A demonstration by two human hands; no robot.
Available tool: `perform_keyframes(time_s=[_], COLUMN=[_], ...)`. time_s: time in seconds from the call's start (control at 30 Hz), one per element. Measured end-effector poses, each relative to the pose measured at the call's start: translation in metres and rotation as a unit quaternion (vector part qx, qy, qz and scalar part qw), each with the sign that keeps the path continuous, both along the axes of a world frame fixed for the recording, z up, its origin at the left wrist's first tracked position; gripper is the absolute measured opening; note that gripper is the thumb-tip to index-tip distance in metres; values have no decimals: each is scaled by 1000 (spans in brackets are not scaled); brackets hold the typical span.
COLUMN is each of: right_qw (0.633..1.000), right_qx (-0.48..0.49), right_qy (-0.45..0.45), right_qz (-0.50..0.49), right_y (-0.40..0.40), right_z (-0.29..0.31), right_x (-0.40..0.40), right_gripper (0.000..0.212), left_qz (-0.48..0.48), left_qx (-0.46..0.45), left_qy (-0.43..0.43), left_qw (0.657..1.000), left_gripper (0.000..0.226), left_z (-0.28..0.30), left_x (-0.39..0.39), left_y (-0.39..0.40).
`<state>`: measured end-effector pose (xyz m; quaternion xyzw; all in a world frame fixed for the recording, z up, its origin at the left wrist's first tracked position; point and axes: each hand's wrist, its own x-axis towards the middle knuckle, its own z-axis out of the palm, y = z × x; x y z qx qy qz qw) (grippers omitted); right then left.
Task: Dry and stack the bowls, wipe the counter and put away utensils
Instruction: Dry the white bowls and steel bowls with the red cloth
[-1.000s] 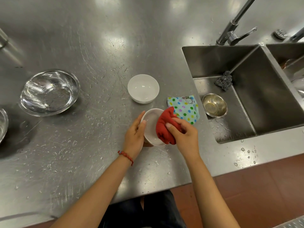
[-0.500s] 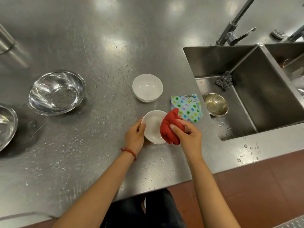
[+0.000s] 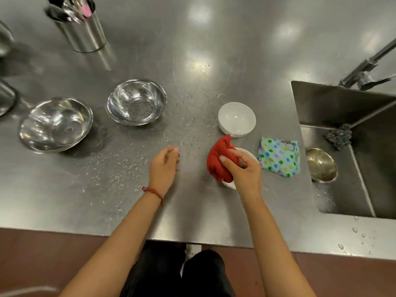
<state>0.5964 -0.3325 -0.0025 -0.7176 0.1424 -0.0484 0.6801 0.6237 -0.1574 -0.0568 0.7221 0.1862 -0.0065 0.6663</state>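
My right hand (image 3: pixel 244 170) grips a red cloth (image 3: pixel 219 161) bunched over a small white bowl (image 3: pixel 248 153), which is mostly hidden beneath the cloth and hand. My left hand (image 3: pixel 164 168) hovers over the wet counter to the left of that bowl, fingers loosely curled and holding nothing. A second white bowl (image 3: pixel 236 118) stands upright just behind. Two steel bowls (image 3: pixel 137 101) (image 3: pixel 55 124) sit on the counter at the left. A steel utensil holder (image 3: pixel 82 28) with utensils stands at the back left.
A polka-dot cloth (image 3: pixel 279 156) lies right of the bowl, beside the sink (image 3: pixel 334 103). In the sink are a small steel bowl (image 3: pixel 321 168) and a steel scourer (image 3: pixel 339 136). A tap (image 3: pixel 366 73) rises behind. Water drops (image 3: pixel 128 166) dot the counter. The counter edge (image 3: pixel 192 239) is near me.
My left hand has let go of the white bowl and moved left. The right hand still holds the red cloth on the bowl. The view has shifted left, showing more bowls and the holder.
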Motion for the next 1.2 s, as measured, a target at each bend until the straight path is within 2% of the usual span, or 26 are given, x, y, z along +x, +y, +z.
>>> perform_keyframes(time_s=[0.23, 0.43, 0.57, 0.7, 0.9, 1.03, 1.13, 1.2], right_qw=[999, 999, 999, 996, 986, 963, 920, 898], right_qx=[-2, -14, -32, -75, -143, -239, -345, -380], right_qy=[23, 17, 22, 47, 76, 81, 113, 143], right_qz=[43, 26, 7, -4, 38, 97, 151, 169], right_y=[67, 138, 174, 192, 206, 211, 210, 205], right_z=[-2, -5, -9, -13, -27, -40, -49, -51], right_x=[39, 88, 123, 157, 195, 213, 219, 221], right_gripper=[29, 29, 31, 18, 20, 26, 31, 34], left_qz=[83, 81, 48, 51, 128, 121, 90, 76], left_qx=[20, 22, 0, -16, -34, -7, -4, -5], left_qy=[-11, 23, 63, 93, 114, 94, 83, 81], left_qw=[996, 996, 997, 994, 985, 988, 992, 994], left_gripper=[13, 8, 10, 16, 26, 32, 32, 33], left_z=[12, 3, -3, -7, -14, -17, -22, -24], left_x=[33, 78, 107, 128, 147, 149, 146, 144], left_y=[94, 157, 169, 170, 164, 160, 157, 155])
